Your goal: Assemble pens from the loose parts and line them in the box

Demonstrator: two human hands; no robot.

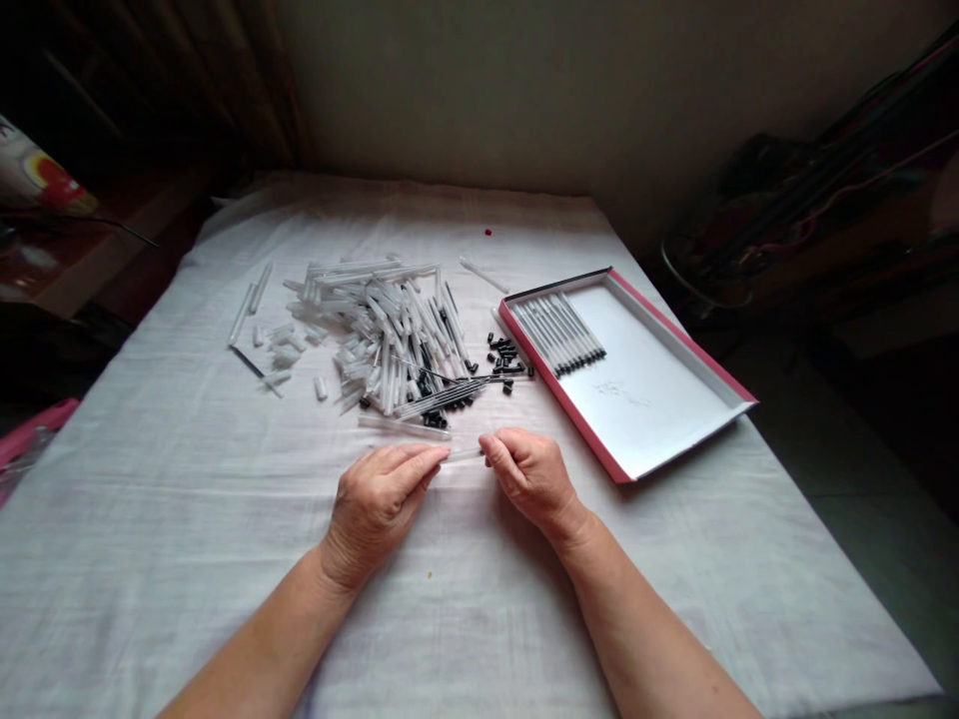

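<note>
1. Tray [674,409]: one, red-edged, on the cloth-covered surface [187,559]; landmark for all entries.
2. Tube [466,455]: one, clear, in both hands, left of the tray's near corner. Long axis roughly sideways, one end toward the tray; fingers hide both ends.
3. Left grip [382,504]: pinched closed on the tube's end away from the tray.
4. Right grip [535,477]: closed at the tray-side end; dark bit at the fingertips, unidentified.
5. Step in hand, judged: two-handed work at the tube's tray-side end, probably fitting a part.
6. Next move, judged: calls for a steady left pinch and right-hand pressure along the axis.
7. Pens [558,335]: one row, in the tray's far-left part, parallel, black ends nearward.
8. Pile [382,325]: mixed tubes, left of the tray.
</note>
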